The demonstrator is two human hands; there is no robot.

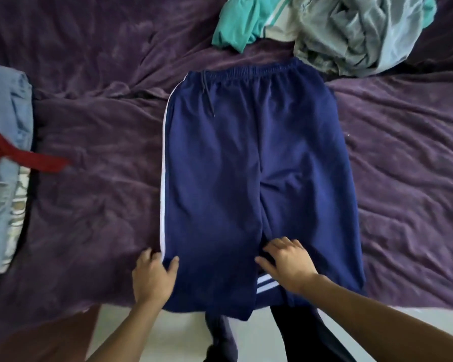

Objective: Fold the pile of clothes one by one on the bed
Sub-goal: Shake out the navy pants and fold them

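Navy track pants (236, 158) with a white side stripe lie flat on the purple bedspread (97, 178), waistband at the far end, legs hanging over the near edge. My left hand (153, 276) holds the left outer edge of the left leg, thumb on top of the cloth. My right hand (288, 262) rests with spread fingers on the inner part of the right leg, close to the gap between the legs. A heap of unfolded clothes (332, 30), teal and grey, lies beyond the waistband at the far right.
A stack of folded clothes (7, 168), light blue denim with a red piece on top, sits at the left edge of the bed. The floor (173, 333) and my dark trouser legs show below the bed's near edge.
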